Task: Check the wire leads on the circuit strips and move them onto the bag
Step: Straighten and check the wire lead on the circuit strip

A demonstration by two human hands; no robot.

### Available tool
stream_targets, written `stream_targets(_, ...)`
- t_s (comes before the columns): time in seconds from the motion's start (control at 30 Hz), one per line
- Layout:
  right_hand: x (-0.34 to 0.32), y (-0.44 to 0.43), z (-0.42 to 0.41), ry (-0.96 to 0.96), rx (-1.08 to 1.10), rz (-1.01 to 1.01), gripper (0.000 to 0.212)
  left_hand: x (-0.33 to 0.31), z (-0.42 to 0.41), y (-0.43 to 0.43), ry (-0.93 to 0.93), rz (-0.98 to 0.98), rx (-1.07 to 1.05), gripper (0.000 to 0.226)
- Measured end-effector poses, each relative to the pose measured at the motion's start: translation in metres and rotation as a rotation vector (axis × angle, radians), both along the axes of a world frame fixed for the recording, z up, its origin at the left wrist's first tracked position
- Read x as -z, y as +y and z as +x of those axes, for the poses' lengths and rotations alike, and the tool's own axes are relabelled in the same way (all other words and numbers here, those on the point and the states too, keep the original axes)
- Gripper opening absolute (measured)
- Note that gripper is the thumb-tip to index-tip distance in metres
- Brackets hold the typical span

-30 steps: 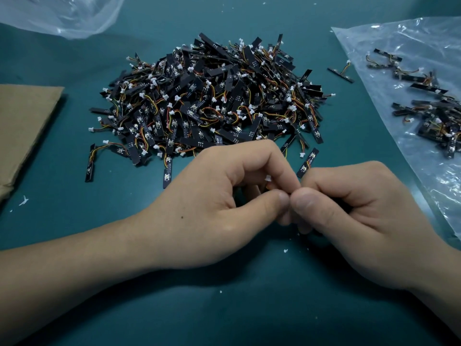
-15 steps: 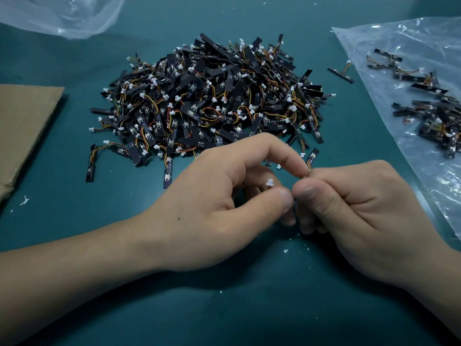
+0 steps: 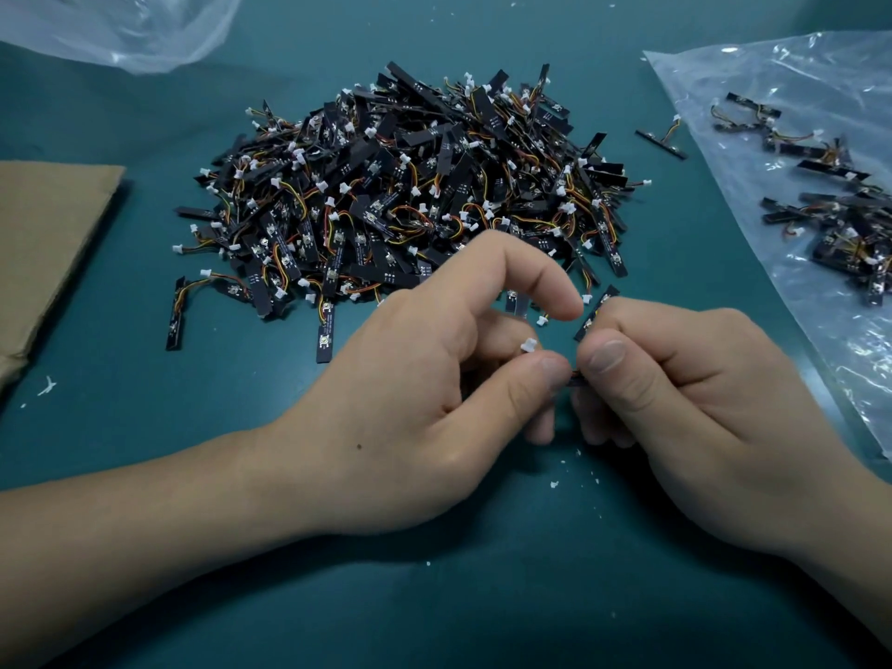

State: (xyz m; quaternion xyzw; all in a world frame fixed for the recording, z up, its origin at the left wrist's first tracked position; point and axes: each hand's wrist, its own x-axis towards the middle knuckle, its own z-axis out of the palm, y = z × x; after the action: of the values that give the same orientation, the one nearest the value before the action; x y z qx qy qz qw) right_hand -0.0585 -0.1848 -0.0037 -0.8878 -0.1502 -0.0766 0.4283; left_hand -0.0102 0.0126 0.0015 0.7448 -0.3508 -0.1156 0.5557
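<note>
On the worktop [image 3: 434, 596], before the pile of strips [image 3: 410, 195] and beside the bag [image 3: 772, 89], the left hand [image 3: 425, 403] and right hand [image 3: 700, 417] have drawn apart, left fingers [image 3: 540, 374] pinching a white plug [image 3: 528, 345], right fingers [image 3: 608, 359] gripping the hidden strip, its lead [image 3: 574, 377] seemingly being tug-tested, not yet bagged.

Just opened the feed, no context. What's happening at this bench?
A person is checking one circuit strip, mostly hidden between both hands. The left hand pinches its white connector, and the right hand grips the strip itself. The big pile sits behind the hands. A handful of strips already lie on the clear bag at right.
</note>
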Motion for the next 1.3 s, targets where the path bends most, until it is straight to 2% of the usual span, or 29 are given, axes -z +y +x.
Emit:
stream_targets(0.2,0.0008,-0.0014,-0.0009,-0.012,0.006,-0.033,0.041,-0.0014,0.0009,-0.0001,-0.049,0.003,0.036,0.024)
stream_targets(0.5,0.0018,-0.0025,-0.0003,-0.012,-0.006,-0.023,0.042,-0.0015,0.0006,-0.0008,-0.029,-0.003,0.048,0.031)
stream_targets(0.77,0.0006,-0.0020,-0.0003,0.016,-0.023,-0.029,0.042,-0.0017,0.0005,-0.0009,0.048,-0.029,0.057,0.030)
stream_targets(0.97,0.0002,-0.0019,0.0008,0.017,-0.015,-0.034,0.042,-0.0020,0.0007,-0.0015,-0.038,0.035,0.041,0.031)
stream_targets(1.3,-0.0025,0.0003,-0.0002,0.030,-0.020,-0.041,0.042,-0.0026,0.0004,-0.0005,0.022,0.020,0.070,0.029)
